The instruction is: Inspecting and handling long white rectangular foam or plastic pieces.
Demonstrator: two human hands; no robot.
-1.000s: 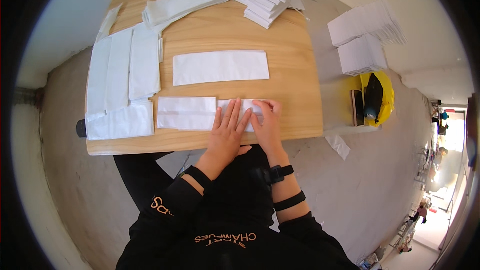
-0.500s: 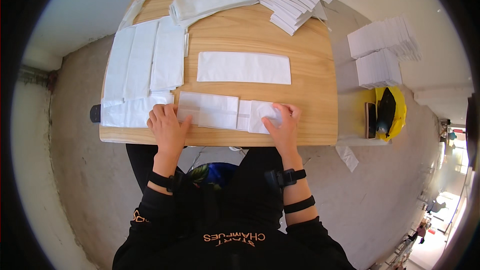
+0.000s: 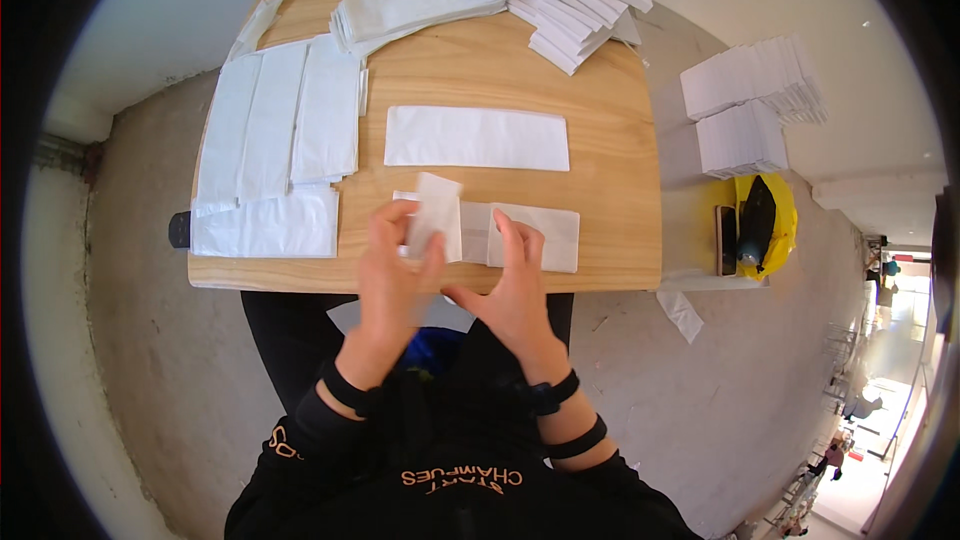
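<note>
A long white flat sleeve, thin like paper or film (image 3: 555, 240), lies along the near edge of the table. My left hand (image 3: 392, 265) pinches its left end (image 3: 438, 210), lifted off the wood and bent up toward the middle; motion blurs this end slightly. Over the sleeve's middle is my right hand (image 3: 515, 285), thumb and fingers apart, fingertips at the edge of the right-hand section and gripping nothing. Beyond both hands, a second flat white sleeve (image 3: 477, 138) lies crosswise on the table.
Stacks of white sleeves (image 3: 270, 120) cover the table's left side, with more (image 3: 415, 15) at the back. White boxes or folded cards (image 3: 570, 15) pile up back right. Right of the table are card stacks (image 3: 742, 140), a yellow bag (image 3: 780, 230) and a phone-like dark object (image 3: 726, 240).
My left hand has moved right and raised the sleeve's left end, folding it inward. My right hand has shifted left from the right end to the middle, its thumb off the sleeve.
</note>
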